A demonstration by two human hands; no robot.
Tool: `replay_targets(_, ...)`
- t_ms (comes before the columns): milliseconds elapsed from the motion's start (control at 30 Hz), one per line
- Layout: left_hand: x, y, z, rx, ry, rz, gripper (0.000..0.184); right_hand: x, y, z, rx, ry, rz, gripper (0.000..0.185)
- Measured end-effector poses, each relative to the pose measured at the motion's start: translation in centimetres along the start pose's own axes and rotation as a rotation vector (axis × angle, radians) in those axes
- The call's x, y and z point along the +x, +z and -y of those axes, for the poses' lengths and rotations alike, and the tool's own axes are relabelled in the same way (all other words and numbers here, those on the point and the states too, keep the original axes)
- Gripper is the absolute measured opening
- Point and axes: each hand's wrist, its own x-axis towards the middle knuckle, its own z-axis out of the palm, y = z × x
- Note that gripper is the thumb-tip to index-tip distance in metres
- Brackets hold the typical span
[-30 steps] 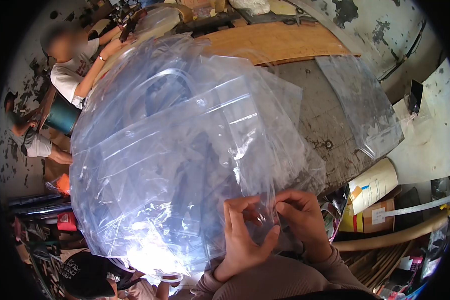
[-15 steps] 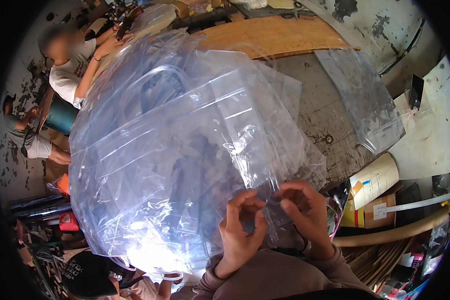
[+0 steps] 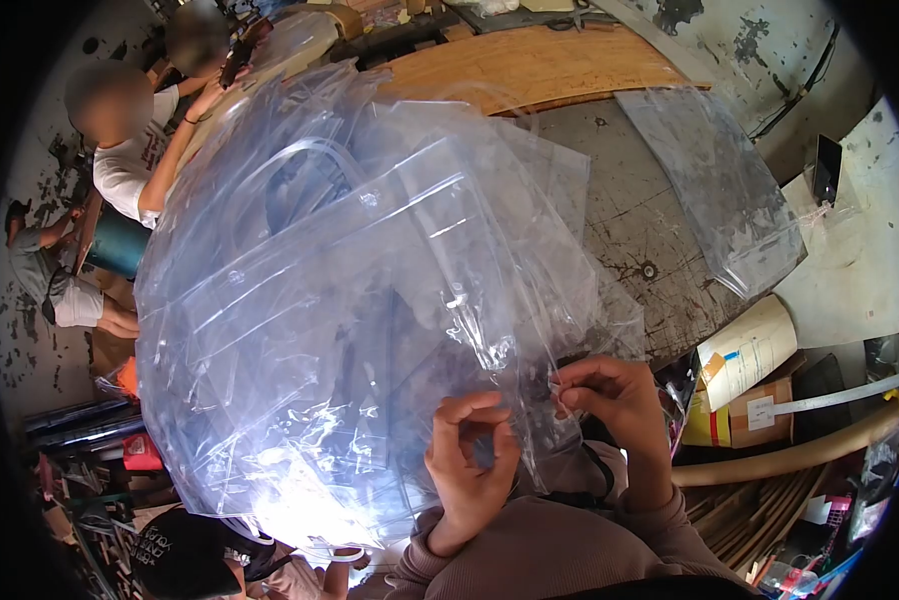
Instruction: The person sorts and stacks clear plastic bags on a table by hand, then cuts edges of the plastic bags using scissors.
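A large heap of clear plastic bags point(image 3: 300, 270) with seams and looped handles covers the near part of the worktable. At its near right edge, my left hand point(image 3: 472, 465) curls thumb and fingers together around the border of the top clear plastic bag point(image 3: 450, 230). Just to the right, my right hand point(image 3: 620, 405) pinches the same see-through edge between thumb and fingertips. Glare and transparency blur exactly which layers lie between my fingers. A narrow strip of plastic hangs down between the two hands.
Flat plastic sheets point(image 3: 720, 190) lie on the scratched table point(image 3: 640, 240), near a wooden board point(image 3: 540, 65). A phone point(image 3: 827, 170) stands at the right. A cardboard box point(image 3: 760, 415) sits below. One co-worker point(image 3: 125, 150) is at far left; another person's black cap point(image 3: 180, 550) shows below.
My hands have moved a little apart, the left one slightly left and down. The right fingers have closed into a tighter pinch, and the plastic edge has shifted slightly.
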Motion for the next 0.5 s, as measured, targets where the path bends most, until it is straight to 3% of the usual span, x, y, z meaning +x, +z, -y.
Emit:
replay_targets(167,0.1,0.0,-0.4,-0.005,-0.039,-0.011,0.033,0.1,0.1,0.0,0.006,-0.015,-0.015,0.019)
replay_targets(200,0.1,-0.2,-0.5,0.072,0.018,0.08,0.033,0.1,0.2,-0.3,0.005,-0.018,-0.007,0.019)
replay_targets(267,0.0,-0.8,-1.2,0.155,0.076,0.16,0.034,-0.1,0.4,-1.2,-0.005,-0.159,-0.209,0.018)
replay_targets(333,-0.4,-1.5,-3.4,0.648,0.311,0.28,0.037,-0.1,0.7,-0.9,0.042,-0.192,-0.301,0.017)
replay_targets(367,-0.9,-2.2,-3.9,0.72,0.308,0.299,0.051,-0.1,0.7,-0.8,0.087,-0.221,-0.403,0.016)
replay_targets(400,-1.2,-2.7,-4.2,0.725,0.305,0.285,0.051,-0.2,0.5,-0.9,0.086,-0.219,-0.388,0.016)
replay_targets(467,-1.6,-3.7,-4.6,1.068,0.262,0.142,0.049,-0.2,-0.1,-1.0,-0.004,-0.286,-0.453,0.015)
replay_targets(500,-1.9,-4.5,-4.5,1.234,0.233,0.132,0.057,-0.4,-0.1,-0.7,0.015,-0.265,-0.487,0.015)
